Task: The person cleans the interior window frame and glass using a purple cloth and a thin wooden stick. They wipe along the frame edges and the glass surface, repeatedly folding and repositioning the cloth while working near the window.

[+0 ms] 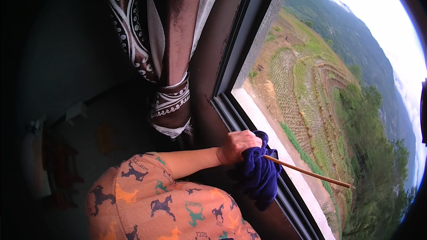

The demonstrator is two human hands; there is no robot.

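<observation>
My left hand (pixel 238 147) is closed on a bunched dark blue cloth (pixel 262 173) at the bottom of an open window. The cloth hangs in folds over the inner side of the dark window track (pixel 291 203). Out of its folds sticks a thin wooden stick (pixel 308 171), which slants across the pale outer sill (pixel 300 191) with its tip outside. Cloth and fingers hide the stick's other end, so whether my fingers also grip it is unclear. My right hand is out of view.
A brown and white patterned curtain (pixel 178 30), gathered by a matching tieback (pixel 171 103), hangs left of the dark window frame (pixel 233 36). Terraced fields (pixel 300 96) and trees (pixel 363 140) lie outside. Dim furniture (pixel 61 163) stands in the dark room behind.
</observation>
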